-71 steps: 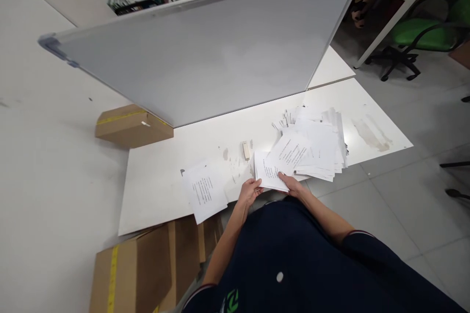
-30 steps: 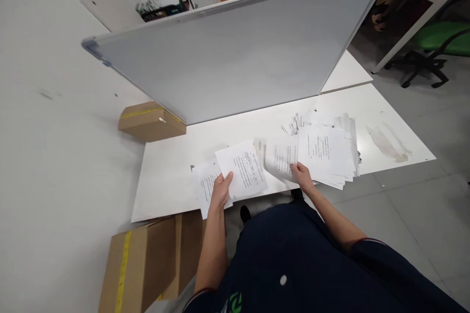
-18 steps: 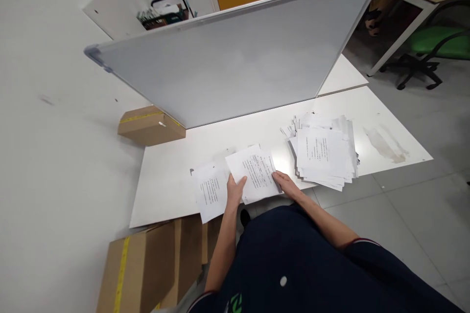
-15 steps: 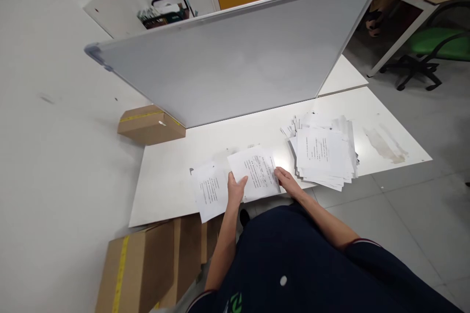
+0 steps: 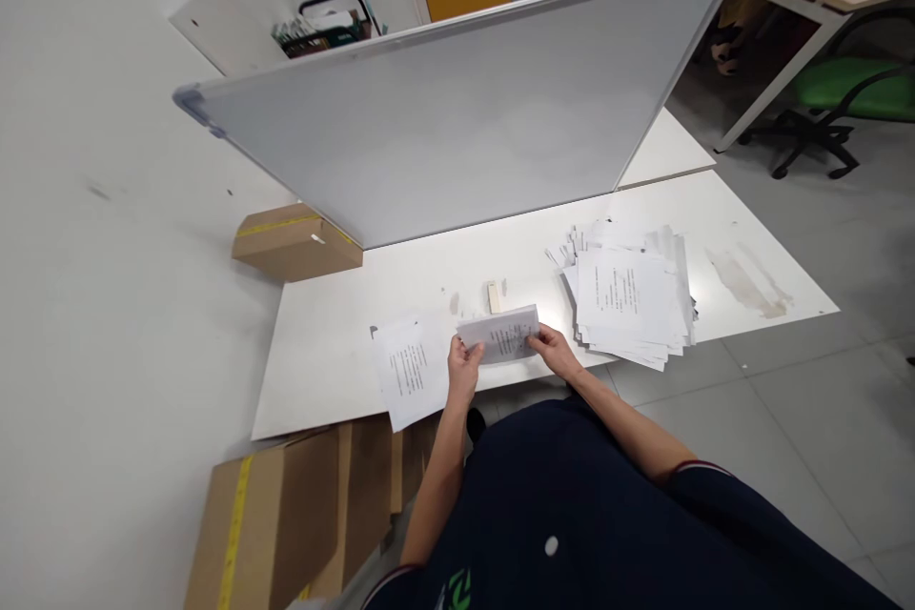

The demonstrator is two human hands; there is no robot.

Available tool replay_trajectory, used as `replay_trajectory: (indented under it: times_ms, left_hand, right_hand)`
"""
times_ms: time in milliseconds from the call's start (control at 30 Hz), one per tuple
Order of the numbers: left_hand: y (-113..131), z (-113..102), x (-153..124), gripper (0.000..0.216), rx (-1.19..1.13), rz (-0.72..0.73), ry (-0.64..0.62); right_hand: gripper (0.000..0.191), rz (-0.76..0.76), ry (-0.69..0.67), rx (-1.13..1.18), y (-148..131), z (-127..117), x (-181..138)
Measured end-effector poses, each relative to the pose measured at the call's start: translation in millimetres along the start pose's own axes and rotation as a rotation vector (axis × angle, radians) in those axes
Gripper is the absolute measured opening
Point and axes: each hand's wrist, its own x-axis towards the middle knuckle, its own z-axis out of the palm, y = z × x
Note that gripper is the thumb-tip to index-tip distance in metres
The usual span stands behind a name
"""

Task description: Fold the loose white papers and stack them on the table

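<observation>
Between my hands I hold printed paper sheets [image 5: 500,335], tilted up so they look narrow from above; how many there are I cannot tell. My left hand [image 5: 463,368] grips their left edge with the thumb on the near face. At the right edge, my right hand [image 5: 555,350] pinches them. Printed paper [image 5: 409,372] lies on the table to the left, its lower corner past the front edge. To the right is an untidy pile of printed sheets [image 5: 625,295]. A small cream-coloured block [image 5: 494,296] lies just behind the held sheets.
A large whiteboard [image 5: 464,114] stands along the back of the white table [image 5: 315,353]. One cardboard box [image 5: 296,243] sits at the back left corner; larger cardboard boxes [image 5: 286,515] stand below the left front. A green chair [image 5: 850,86] is off to the right.
The held sheets have tipped from nearly flat to steeply tilted, baring the small cream block behind them. Both hands keep their hold. The pile and left-hand paper stay put.
</observation>
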Motion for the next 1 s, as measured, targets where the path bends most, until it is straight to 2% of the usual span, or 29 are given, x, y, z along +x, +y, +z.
replay_trajectory:
  times_ms: [133, 300, 500, 700, 833, 1000]
  left_hand:
    - [0, 5, -1, 0.031, -0.012, 0.027, -0.024]
    - [-1, 9, 0, 0.023, 0.009, 0.083, 0.069]
    - [-5, 9, -1, 0.022, 0.159, 0.178, 0.084]
    - [-16, 10, 4, 0.023, 0.171, 0.093, 0.063]
    - [-17, 9, 7, 0.023, 0.178, 0.088, 0.085]
    - [-23, 6, 10, 0.021, 0.156, 0.031, 0.102]
  right_hand:
    - [0.027, -0.016, 0.022, 0.023, 3, 3, 1]
    - [0.03, -0.065, 0.041, 0.075, 0, 9, 4]
    - [0.026, -0.154, 0.057, -0.099, 14, 0, 10]
    - [0.028, -0.093, 0.045, -0.149, 38, -3, 19]
    - [0.031, -0.118, 0.049, -0.168, 41, -1, 21]
    - [0.027, -0.065, 0.008, -0.307, 34, -4, 22]
